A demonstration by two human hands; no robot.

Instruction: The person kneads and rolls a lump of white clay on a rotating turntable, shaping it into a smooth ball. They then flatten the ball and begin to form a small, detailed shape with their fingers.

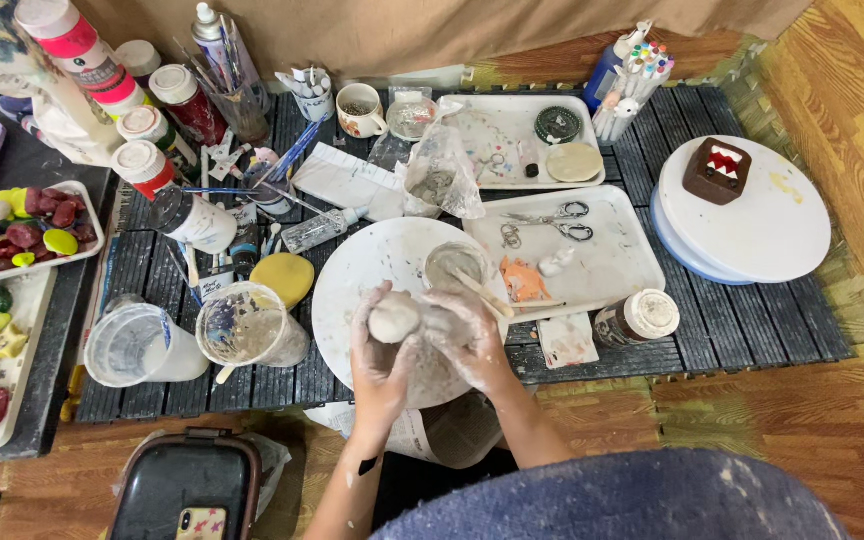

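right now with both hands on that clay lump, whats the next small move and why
Probably keep turning the clay lump in the left hand while the right hand smooths it with slip-coated fingers: both hands cup it above the round white board, and the small cup stands just behind.

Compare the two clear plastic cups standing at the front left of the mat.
The left cup looks wider and its wall is fairly clean; the right cup is smeared with pale residue. A wooden stick lies in the right cup; none shows in the left. Both are translucent, open-topped and stand left of the hands.
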